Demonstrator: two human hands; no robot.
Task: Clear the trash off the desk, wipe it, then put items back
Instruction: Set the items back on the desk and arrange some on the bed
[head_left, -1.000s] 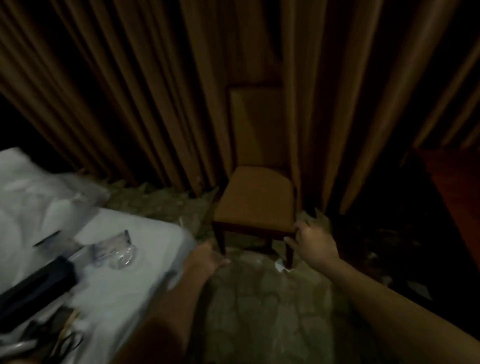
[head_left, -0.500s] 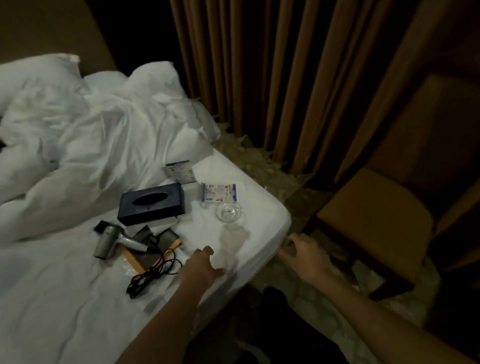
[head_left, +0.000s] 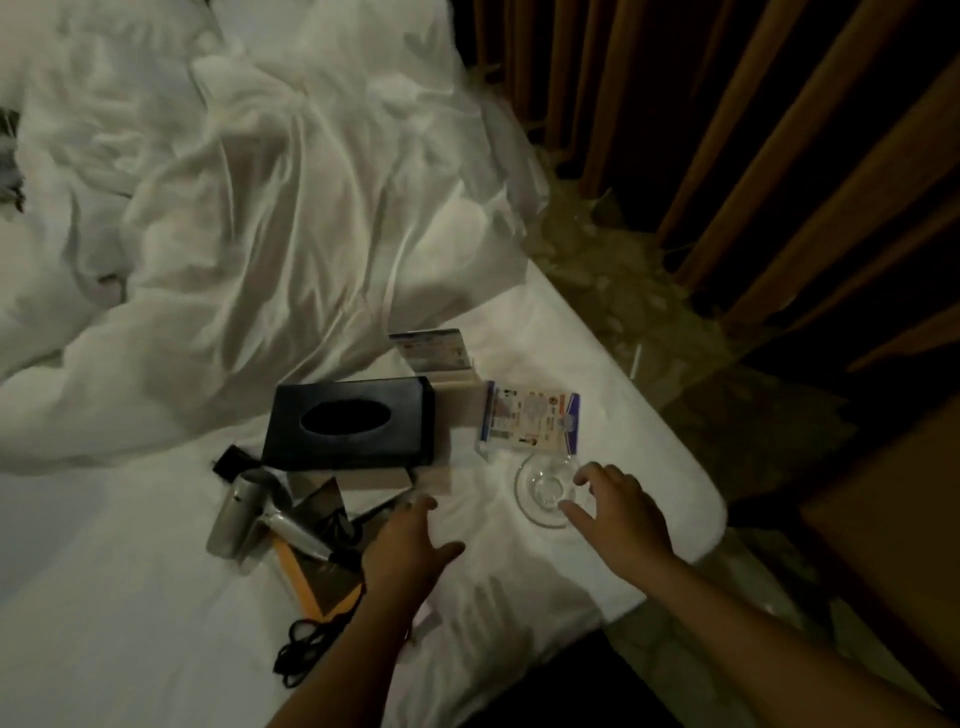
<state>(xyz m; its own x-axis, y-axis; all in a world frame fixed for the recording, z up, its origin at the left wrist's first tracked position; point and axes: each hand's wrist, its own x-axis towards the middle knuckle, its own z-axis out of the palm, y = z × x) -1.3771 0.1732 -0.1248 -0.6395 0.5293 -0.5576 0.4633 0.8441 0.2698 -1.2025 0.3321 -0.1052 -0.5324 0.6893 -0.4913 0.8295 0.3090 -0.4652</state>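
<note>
Left hand (head_left: 410, 540) and right hand (head_left: 618, 512) are held open, empty; the glass dish (head_left: 543, 491) is seen at the nearer right's ten o'clock.

A rumpled white duvet (head_left: 260, 208) fills the view from nine to twelve o'clock on a white-sheeted bed (head_left: 130, 597), with brown pleated curtains (head_left: 779, 130) at one to two o'clock, patterned carpet (head_left: 613, 280) below them, and a brown chair (head_left: 893, 519) at four o'clock.
</note>
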